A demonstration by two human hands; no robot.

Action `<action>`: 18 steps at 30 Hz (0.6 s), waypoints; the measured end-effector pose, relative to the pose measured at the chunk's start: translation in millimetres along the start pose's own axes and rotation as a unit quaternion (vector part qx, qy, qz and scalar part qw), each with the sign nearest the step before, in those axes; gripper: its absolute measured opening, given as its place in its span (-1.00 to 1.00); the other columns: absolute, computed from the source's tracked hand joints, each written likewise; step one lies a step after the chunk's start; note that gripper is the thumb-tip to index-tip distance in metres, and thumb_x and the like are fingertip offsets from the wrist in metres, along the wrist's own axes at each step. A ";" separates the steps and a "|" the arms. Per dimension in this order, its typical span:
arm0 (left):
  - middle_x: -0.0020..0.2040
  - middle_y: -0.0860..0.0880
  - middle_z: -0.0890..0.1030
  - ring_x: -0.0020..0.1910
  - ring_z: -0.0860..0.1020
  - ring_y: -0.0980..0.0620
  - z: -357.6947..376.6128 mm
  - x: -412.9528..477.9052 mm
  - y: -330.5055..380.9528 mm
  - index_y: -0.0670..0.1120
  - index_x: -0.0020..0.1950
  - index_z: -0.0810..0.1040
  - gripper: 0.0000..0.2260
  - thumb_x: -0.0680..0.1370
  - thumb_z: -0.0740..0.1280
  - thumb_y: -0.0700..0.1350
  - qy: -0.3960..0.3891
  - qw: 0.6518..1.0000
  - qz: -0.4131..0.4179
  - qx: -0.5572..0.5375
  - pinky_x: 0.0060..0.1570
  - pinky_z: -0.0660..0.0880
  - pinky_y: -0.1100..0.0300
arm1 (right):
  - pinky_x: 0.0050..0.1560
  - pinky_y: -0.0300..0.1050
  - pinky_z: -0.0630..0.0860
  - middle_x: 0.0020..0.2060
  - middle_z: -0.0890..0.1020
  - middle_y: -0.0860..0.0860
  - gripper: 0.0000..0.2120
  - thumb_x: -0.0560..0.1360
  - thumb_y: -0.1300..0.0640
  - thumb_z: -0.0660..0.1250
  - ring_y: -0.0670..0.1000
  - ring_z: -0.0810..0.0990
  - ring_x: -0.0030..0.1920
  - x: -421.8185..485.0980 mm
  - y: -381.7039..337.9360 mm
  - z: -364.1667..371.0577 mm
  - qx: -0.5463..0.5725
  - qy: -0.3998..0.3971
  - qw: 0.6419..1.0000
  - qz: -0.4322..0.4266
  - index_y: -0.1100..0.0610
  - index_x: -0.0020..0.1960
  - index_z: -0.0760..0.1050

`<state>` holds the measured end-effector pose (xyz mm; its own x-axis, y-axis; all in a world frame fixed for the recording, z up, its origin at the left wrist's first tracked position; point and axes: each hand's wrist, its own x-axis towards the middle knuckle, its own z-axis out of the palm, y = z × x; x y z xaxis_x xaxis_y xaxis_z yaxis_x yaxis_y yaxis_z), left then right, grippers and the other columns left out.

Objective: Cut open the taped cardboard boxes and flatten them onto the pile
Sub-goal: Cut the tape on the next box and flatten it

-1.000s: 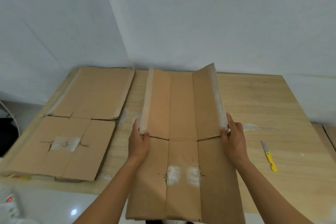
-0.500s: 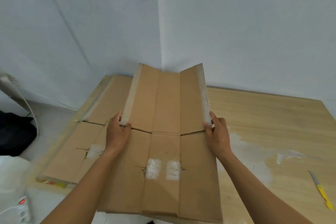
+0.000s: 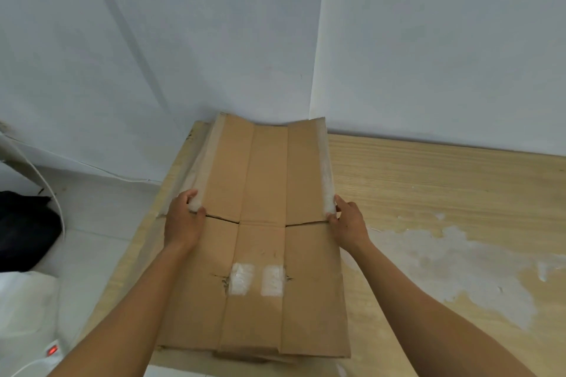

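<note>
A flattened brown cardboard box [image 3: 260,309] with two white tape patches lies over the pile [image 3: 245,356] at the table's left end; only a sliver of the pile shows under its near edge. My left hand [image 3: 183,222] grips the taped left edge of the box near its middle slit. My right hand [image 3: 347,225] pinches the taped right edge at the same height. The far flaps still curl up slightly at both sides. The knife is out of view.
The wooden table [image 3: 428,193] stretches to the right with a patch of white tape residue [image 3: 444,266]. White walls meet in a corner behind. On the floor to the left are a black bag [image 3: 24,229], a white cable and a power strip [image 3: 52,350].
Both hands have carried the flattened box leftward from the table's middle onto the pile, which it now covers. The view turned left, and the yellow knife left the frame.
</note>
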<state>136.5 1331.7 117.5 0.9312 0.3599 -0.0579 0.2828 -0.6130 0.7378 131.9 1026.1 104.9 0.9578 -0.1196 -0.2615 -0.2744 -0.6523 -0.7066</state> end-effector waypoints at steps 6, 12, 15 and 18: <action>0.21 -0.13 0.57 0.20 0.49 -0.16 2.7 20.1 -20.8 -0.11 0.27 0.51 -0.74 0.59 0.27 -0.15 -0.018 0.994 0.022 0.101 0.27 0.36 -0.11 | 0.28 -0.03 0.32 0.38 0.28 0.18 -0.48 0.59 0.13 0.19 0.16 0.34 0.32 1.9 -3.0 5.6 -0.109 -0.050 0.993 0.005 0.17 0.50 0.13; 0.59 -0.07 -0.04 0.56 -0.13 -0.07 38.4 -2.7 -20.5 -0.05 0.58 0.00 -0.42 0.63 0.05 0.15 -0.132 0.950 0.123 0.254 0.48 -0.22 -0.05 | 0.49 0.10 -0.20 0.52 -0.09 0.21 -0.45 0.60 -0.14 0.03 0.23 -0.18 0.52 -14.0 -8.0 41.2 -0.312 0.007 0.949 -0.039 0.08 0.50 0.08; 0.58 -0.06 -0.14 0.55 -0.22 -0.04 55.6 -19.7 -23.1 -0.02 0.58 -0.10 -0.24 0.45 -0.30 0.32 -0.181 0.928 0.161 0.282 0.45 -0.33 -0.03 | 0.42 0.13 -0.39 0.52 -0.27 0.16 -0.29 0.50 -0.28 -0.24 0.20 -0.35 0.49 -23.3 -8.7 56.4 -0.355 -0.028 0.931 -0.075 0.07 0.54 -0.02; 0.56 -0.06 -0.24 0.50 -0.34 0.01 64.1 -23.9 -33.2 -0.01 0.54 -0.25 -0.23 0.39 -0.43 0.31 -0.181 0.917 0.166 0.315 0.45 -0.38 -0.06 | 0.46 0.09 -0.33 0.52 -0.30 0.08 -0.12 0.34 -0.36 -0.41 0.11 -0.35 0.50 -28.3 -7.5 68.8 -0.339 -0.103 0.931 -0.084 0.06 0.55 -0.21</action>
<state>119.6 1298.4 51.3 0.9733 -0.1075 -0.2030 -0.0600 -0.9721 0.2267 100.9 1085.9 72.4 0.9263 0.1271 -0.3548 0.0617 -0.9799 -0.1899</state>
